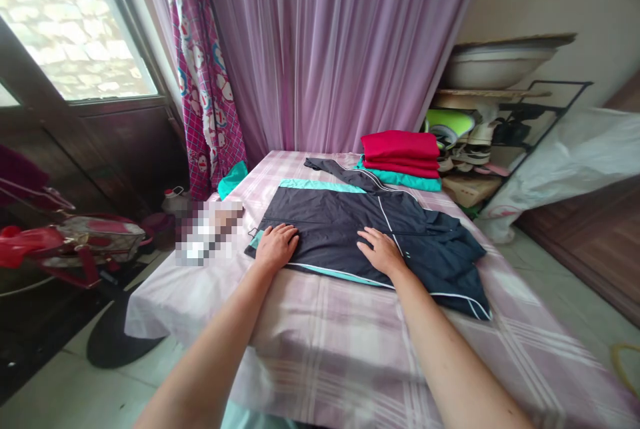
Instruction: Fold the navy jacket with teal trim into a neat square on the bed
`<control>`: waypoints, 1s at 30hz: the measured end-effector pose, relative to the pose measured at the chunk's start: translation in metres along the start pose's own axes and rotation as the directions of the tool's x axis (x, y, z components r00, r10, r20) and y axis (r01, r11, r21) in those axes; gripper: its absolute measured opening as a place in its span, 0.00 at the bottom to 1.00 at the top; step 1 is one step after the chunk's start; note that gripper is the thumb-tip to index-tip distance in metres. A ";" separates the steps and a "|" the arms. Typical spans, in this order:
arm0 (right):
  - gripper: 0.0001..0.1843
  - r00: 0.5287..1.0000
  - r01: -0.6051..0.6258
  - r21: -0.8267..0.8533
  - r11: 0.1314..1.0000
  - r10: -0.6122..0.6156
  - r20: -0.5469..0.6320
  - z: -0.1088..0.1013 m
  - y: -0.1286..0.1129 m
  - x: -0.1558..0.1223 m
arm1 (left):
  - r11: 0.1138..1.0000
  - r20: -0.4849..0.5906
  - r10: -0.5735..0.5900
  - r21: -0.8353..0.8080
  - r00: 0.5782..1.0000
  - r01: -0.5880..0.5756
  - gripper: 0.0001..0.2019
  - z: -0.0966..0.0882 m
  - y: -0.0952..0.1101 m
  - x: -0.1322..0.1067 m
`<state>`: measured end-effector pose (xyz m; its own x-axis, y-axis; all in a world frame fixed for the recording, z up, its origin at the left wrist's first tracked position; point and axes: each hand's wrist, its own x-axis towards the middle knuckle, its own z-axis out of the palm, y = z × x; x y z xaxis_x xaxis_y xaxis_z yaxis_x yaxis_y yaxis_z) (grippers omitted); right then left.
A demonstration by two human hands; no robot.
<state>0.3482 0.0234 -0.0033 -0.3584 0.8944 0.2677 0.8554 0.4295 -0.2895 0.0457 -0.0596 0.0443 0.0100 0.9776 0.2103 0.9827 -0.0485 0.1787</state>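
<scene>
A dark navy jacket (pixel 330 215) with white piping and turquoise edges lies flat on a checked cloth (pixel 320 349) over a table. One of its sleeves stretches toward the back, and the other end spreads to the right. My left hand (pixel 277 245) rests palm down on the jacket's left end, fingers laid out. Palm down near the middle of the jacket, beside a white piping line, is my right hand (pixel 383 250), its fingers spread. Neither hand grips the fabric.
Folded red clothes (pixel 400 149) sit on a turquoise folded garment (pixel 410 180) at the back right. Beyond stands a rack (pixel 555 109) with shoes and a basin (pixel 500 65). A handbag (pixel 105 235) is at the left. Purple curtains (pixel 330 49) hang behind the table.
</scene>
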 end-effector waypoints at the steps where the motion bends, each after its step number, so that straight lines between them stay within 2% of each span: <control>1: 0.21 1.000 0.008 -0.002 1.000 -0.008 -0.010 0.002 0.002 0.000 | 1.000 -0.007 -0.004 -0.009 1.000 0.004 0.20 0.001 0.000 0.000; 15: 0.21 0.997 0.054 0.003 0.999 -0.054 -0.056 0.008 0.009 -0.001 | 0.998 -0.095 -0.001 -0.063 0.996 -0.005 0.18 0.009 -0.005 -0.003; 21: 0.22 0.999 0.038 -0.007 0.999 -0.038 -0.038 0.002 0.000 -0.002 | 0.998 -0.111 0.010 -0.058 0.994 -0.017 0.18 0.011 -0.007 -0.002; 30: 0.22 1.000 -0.001 -0.019 1.000 0.001 0.013 -0.008 -0.015 -0.006 | 1.000 -0.069 0.011 -0.005 0.998 -0.011 0.17 0.008 -0.007 0.000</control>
<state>0.3403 0.0103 0.0067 -0.3622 0.8965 0.2551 0.8627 0.4261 -0.2724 0.0404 -0.0579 0.0349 0.0078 0.9606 0.2780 0.9816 -0.0604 0.1810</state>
